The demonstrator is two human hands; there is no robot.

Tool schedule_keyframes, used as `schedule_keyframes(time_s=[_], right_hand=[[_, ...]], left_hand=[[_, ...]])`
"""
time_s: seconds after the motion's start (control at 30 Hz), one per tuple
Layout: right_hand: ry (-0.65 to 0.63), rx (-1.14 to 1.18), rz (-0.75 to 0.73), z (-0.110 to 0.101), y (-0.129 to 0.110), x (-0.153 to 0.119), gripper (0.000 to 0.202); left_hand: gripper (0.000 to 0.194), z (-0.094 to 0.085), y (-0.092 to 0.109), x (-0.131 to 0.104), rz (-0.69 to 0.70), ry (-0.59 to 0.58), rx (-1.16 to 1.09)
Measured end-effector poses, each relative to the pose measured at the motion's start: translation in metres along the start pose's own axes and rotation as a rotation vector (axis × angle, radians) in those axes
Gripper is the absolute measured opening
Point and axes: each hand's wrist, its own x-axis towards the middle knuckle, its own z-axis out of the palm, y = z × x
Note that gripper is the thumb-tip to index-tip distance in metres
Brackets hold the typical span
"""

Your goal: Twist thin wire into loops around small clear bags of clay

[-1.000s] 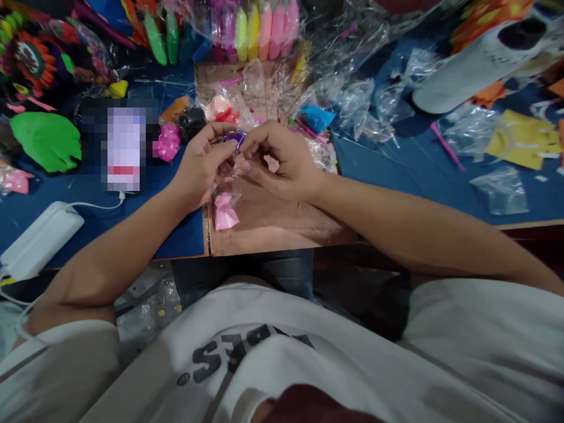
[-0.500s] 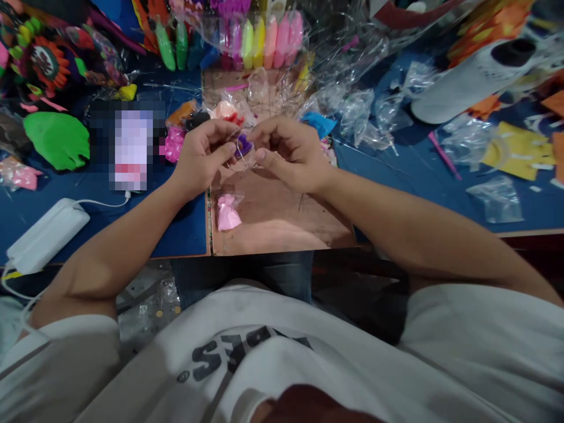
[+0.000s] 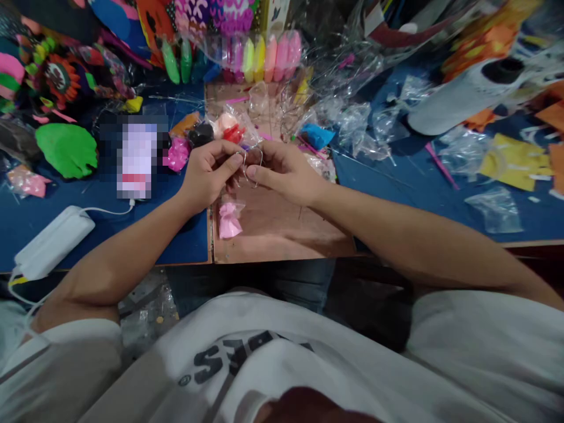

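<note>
Close together over the brown board (image 3: 291, 226), both my hands pinch at one thin bent wire (image 3: 258, 176). My left hand (image 3: 209, 176) grips its left side between thumb and forefinger. My right hand (image 3: 286, 170) has thumb and fingers closed at its right side, other fingers curled. Silvery loops of the wire curve between the fingertips. A bit of purple shows behind the fingertips, mostly hidden. Just below my left hand lies a small bag of pink clay (image 3: 230, 220). Beyond the hands are a bag with red clay (image 3: 233, 133) and a black lump (image 3: 201, 135).
Left: a phone (image 3: 137, 158) with a cable, a white power bank (image 3: 55, 242) and a green clay piece (image 3: 66, 150). Right: blue clay (image 3: 318, 136), crumpled plastic bags (image 3: 365, 132), a pink stick (image 3: 442, 165), a yellow sheet (image 3: 511, 161) and a white bottle (image 3: 462, 97). Clay sticks (image 3: 259, 59) stand behind.
The purple heart-shaped piece, visible between my hands before, is now mostly hidden behind the fingers. The wire loops have turned and show more upright. The whole view has shifted slightly.
</note>
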Motion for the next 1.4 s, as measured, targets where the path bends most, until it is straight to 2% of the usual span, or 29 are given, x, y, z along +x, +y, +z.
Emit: schedule_keyframes(time_s=[0.1,0.2,0.3,0.43,0.5,0.6,0.7,0.77,0.83,0.9,1.0,1.1,1.13,1.2,1.3,1.4], right_hand=[[0.016,0.062,-0.001,0.004,-0.001,0.003,0.064],[0.029,0.209,0.062,0.005,0.0,0.008,0.062],[0.049,0.321,0.105,0.004,0.001,0.012,0.061],[0.04,0.384,0.188,0.002,0.002,0.011,0.058],[0.019,0.396,0.207,0.001,0.003,0.01,0.057],[-0.026,0.406,0.177,-0.001,0.004,0.008,0.06],[-0.105,0.366,0.143,-0.002,0.003,0.006,0.071],[-0.163,0.305,0.152,-0.004,0.001,0.004,0.072],[-0.131,0.18,0.125,-0.008,-0.002,0.004,0.069],[0.022,-0.053,0.004,-0.019,-0.004,0.005,0.065],[0.337,-0.476,-0.244,-0.048,-0.008,0.013,0.06],[0.559,-0.623,-0.344,-0.081,-0.008,0.024,0.064],[0.591,-0.665,-0.362,-0.089,-0.007,0.027,0.064],[0.619,-0.749,-0.367,-0.101,-0.006,0.03,0.06],[0.579,-0.881,-0.343,-0.104,-0.004,0.031,0.049],[0.495,-0.972,-0.316,-0.098,-0.004,0.029,0.039]], left_hand=[[0.049,-0.007,-0.003,0.003,-0.008,-0.036,-0.074],[0.054,-0.014,-0.004,0.005,-0.046,-0.053,-0.125],[0.059,-0.019,-0.005,0.006,-0.024,-0.063,-0.103],[0.064,-0.021,-0.003,0.0,0.027,-0.045,0.072],[0.061,-0.022,0.0,-0.004,0.066,-0.03,0.202],[0.051,-0.024,0.005,-0.01,0.148,-0.003,0.419],[0.05,-0.024,0.009,-0.012,0.264,-0.006,0.586],[0.051,-0.023,0.01,-0.011,0.312,-0.015,0.617],[0.049,-0.02,0.008,-0.01,0.309,-0.027,0.575],[0.043,-0.016,0.005,-0.009,0.262,-0.076,0.497],[0.03,-0.01,0.002,-0.009,0.205,-0.23,0.493],[0.024,-0.008,0.002,-0.009,0.369,-0.306,0.69],[0.023,-0.009,0.002,-0.009,0.424,-0.307,0.762],[0.021,-0.012,0.001,-0.007,0.454,-0.288,0.883],[0.017,-0.017,-0.002,-0.006,0.353,-0.258,0.98],[0.016,-0.017,-0.003,-0.005,0.261,-0.293,0.976]])
